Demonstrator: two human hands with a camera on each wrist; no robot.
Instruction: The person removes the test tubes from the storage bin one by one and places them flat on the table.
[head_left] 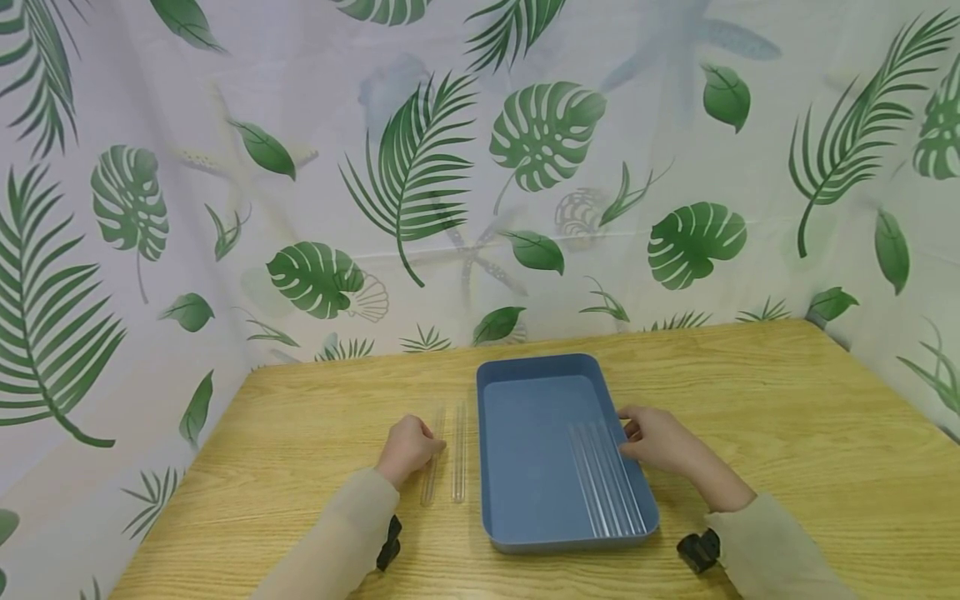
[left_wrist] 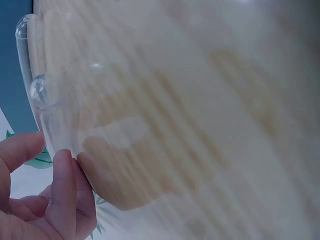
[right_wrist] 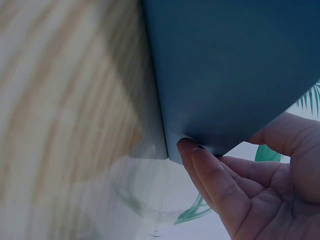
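**Glass tubes split between counter and tray**

A leaf-printed curtain (head_left: 420,175) closes in a light wooden counter (head_left: 787,433), which keeps the background plain behind clear glass that is otherwise hard to see. A blue tray (head_left: 536,371) sits lengthwise in the middle, within reach of both arms. Along its right side lies a row of clear tubes (head_left: 603,479), side by side and parallel to the long wall, which probably stops them rolling.

Two more clear tubes (head_left: 448,454) lie on the bare counter just left of the tray, also parallel to it. The left hand (head_left: 408,448) rests against the nearer one with its fingers curled beside the glass; the left wrist view shows the fingertips (left_wrist: 65,170) touching a tube's side, but whether the grip has closed round it I cannot tell.

The right hand (head_left: 660,440) sits at the tray's right rim, next to the row. In the right wrist view its fingertips press the tray's blue wall while the thumb lies on the other side, so the grip appears to pinch the rim, likely to steady the tray.
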